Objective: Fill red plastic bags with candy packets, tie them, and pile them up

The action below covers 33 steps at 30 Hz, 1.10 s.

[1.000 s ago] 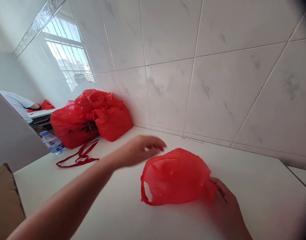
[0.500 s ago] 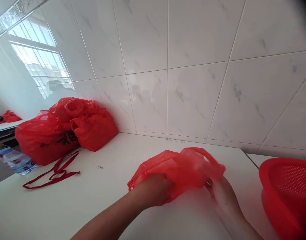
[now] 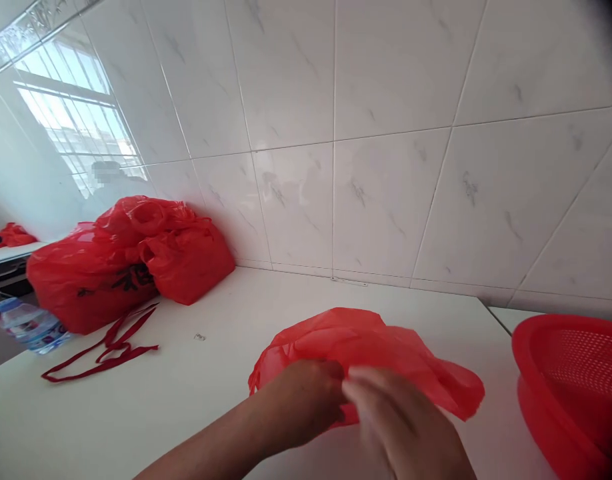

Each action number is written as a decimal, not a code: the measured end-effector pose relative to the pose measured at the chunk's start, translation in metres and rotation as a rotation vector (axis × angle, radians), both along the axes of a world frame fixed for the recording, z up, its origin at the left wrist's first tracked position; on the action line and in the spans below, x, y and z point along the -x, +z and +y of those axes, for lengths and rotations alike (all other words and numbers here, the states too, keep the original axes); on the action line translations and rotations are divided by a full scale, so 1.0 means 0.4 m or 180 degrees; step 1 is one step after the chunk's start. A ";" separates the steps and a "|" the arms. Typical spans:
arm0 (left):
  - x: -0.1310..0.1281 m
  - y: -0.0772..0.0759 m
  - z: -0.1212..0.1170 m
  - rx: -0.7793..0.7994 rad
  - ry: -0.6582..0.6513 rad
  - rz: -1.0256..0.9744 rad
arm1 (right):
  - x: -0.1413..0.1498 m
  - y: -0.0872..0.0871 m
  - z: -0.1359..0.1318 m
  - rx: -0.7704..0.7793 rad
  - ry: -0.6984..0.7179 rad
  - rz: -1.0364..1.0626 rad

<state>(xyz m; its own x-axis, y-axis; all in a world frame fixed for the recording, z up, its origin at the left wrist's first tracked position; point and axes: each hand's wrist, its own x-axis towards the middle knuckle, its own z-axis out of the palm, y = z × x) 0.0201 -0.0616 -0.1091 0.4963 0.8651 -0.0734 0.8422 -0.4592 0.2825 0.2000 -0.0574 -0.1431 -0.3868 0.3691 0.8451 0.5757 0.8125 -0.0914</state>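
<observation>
A thin red plastic bag (image 3: 386, 353) lies crumpled on the white counter (image 3: 226, 373) in front of me. My left hand (image 3: 299, 407) grips its near left edge, fingers curled into the plastic. My right hand (image 3: 401, 427) is blurred with motion and sits against the bag's near edge beside the left hand; its fingers touch the plastic, but I cannot tell whether they are closed on it.
Two full red bags (image 3: 121, 263) stand against the tiled wall at the far left, with a red strap (image 3: 106, 350) and a lying water bottle (image 3: 29, 327) beside them. A red mesh basket (image 3: 573, 387) stands at the right. The counter ends just left of the basket.
My right hand has moved left from the bag's right side to meet my left hand at the near edge. The bag has flattened and spread to the right.
</observation>
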 end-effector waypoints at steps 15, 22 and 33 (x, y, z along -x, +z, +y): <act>0.020 0.042 -0.010 0.0323 0.1140 0.0062 | -0.060 -0.068 0.195 0.3063 -0.0804 -0.0312; 0.061 -0.034 0.072 -0.0378 0.1943 0.0531 | -0.078 -0.072 0.222 0.4361 0.0310 0.0334; 0.077 -0.133 0.101 0.0900 0.2237 -0.3399 | -0.121 -0.111 0.273 0.3955 0.0271 0.1401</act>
<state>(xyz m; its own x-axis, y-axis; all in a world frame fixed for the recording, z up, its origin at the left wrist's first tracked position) -0.0107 -0.0214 -0.1622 -0.1260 0.9810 -0.1477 0.1782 0.1688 0.9694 0.2484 0.0518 -0.1875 -0.2290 0.9731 0.0239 0.2580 0.0843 -0.9624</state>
